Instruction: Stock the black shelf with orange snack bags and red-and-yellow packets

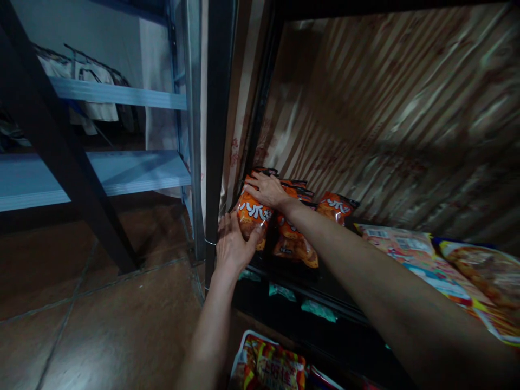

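Left hand (233,245) and right hand (267,189) (two hands, fingers (234,222) spread) touch one orange bag (252,214) among several.

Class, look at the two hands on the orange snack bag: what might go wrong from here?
1. The orange snack bag sits near the front of the black shelf; it might slip off if the left hand loosens.
2. The right hand lies over its top; pressing hard could crush the contents.
3. The right forearm crosses close to neighbouring orange bags and might knock them.
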Tool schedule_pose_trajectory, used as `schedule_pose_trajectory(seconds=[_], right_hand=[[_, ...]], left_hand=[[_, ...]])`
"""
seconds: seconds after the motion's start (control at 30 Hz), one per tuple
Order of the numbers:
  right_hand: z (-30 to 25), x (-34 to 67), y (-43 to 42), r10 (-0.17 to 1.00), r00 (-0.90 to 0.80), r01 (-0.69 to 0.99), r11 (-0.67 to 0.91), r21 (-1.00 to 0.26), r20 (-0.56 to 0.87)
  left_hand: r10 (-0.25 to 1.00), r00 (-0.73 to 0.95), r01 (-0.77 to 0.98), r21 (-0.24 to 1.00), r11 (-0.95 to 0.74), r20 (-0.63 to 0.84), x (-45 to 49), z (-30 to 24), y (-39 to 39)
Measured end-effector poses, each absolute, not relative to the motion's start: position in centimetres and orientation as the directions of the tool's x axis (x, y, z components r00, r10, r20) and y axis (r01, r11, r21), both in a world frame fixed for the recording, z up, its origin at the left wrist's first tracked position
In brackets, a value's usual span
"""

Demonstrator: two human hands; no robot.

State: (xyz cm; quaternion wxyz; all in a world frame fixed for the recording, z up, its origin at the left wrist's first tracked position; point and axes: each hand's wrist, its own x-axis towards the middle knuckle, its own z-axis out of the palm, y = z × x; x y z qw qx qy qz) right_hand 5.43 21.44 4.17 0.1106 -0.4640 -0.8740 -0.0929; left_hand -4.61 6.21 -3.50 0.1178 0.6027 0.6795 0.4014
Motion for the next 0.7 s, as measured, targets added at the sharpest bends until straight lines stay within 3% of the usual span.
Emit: schedule_pose_trajectory(seconds=[0.4, 0.7], right_hand=[[4.5, 5.8, 21.1, 0.717, -0.608, 0.781, 0.617, 0.096, 0.341], [4.4, 6.0, 20.8, 0.710, -0.611, 0.774, 0.629, 0.076, 0.351]], left_hand=[[0.902, -0.294, 0.722, 0.692, -0.008, 0.317, -4.1, -2.8, 7.0], [0.834, -0.321, 0.799, 0.602, -0.015, 0.448, -3.3, -3.8, 7.3]])
